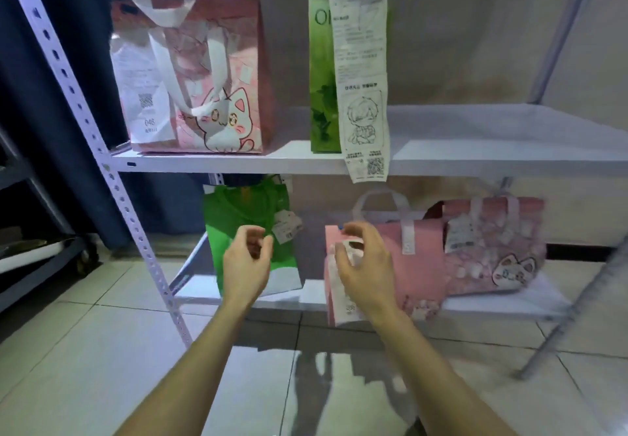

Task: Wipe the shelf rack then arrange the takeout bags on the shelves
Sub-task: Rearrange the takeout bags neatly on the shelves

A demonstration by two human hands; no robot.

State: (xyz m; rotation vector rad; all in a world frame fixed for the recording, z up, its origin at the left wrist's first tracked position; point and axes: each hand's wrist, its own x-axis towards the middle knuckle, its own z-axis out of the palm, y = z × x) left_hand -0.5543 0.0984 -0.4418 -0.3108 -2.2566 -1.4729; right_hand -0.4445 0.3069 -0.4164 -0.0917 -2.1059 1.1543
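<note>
The white shelf rack has an upper shelf (475, 136) and a lower shelf (492, 306). On the upper one stand a pink cat bag (217, 95) and a tall green bag (321, 78) with a long receipt (363, 78) hanging past the edge. The lower shelf carries a green bag (238, 211), a plain pink bag (424, 265) and a second pink cat bag (492, 255). My right hand (365, 258) grips the plain pink bag at its front left corner, over its receipt; that corner hangs past the shelf's front edge. My left hand (248, 258) hovers in front of the lower green bag, fingers curled and apart, holding nothing.
The rack's perforated left post (85, 122) slants down to the tiled floor (102, 350). A dark low cart (34, 265) stands at the far left beside a dark curtain. The right half of the upper shelf carries nothing. A slanted right post (577, 299) borders the lower shelf.
</note>
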